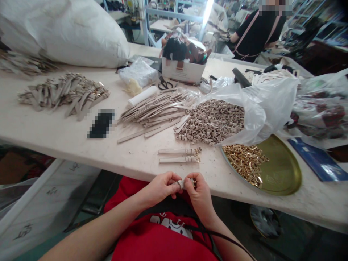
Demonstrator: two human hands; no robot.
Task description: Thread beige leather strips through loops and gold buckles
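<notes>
My left hand (pixel 160 186) and my right hand (pixel 199 192) meet just below the table's front edge, both pinched on one small beige strap (pixel 181 183) with a gold buckle at its right end. Two finished straps with gold buckles (pixel 179 155) lie side by side on the table right above my hands. A pile of plain beige straps (pixel 157 110) lies further back. Small beige loops (pixel 212 121) spill from a white plastic bag (pixel 261 105). Gold buckles (pixel 246 161) are heaped on a round brass tray (pixel 282 170) at my right.
A heap of buckled straps (pixel 65 92) lies at the left, behind it a big white sack (pixel 65 30). Scissors (pixel 164 85) and a white box (pixel 183 69) stand at the back. A blue booklet (pixel 315 159) lies at the right. Another person in black (pixel 258 32) works beyond.
</notes>
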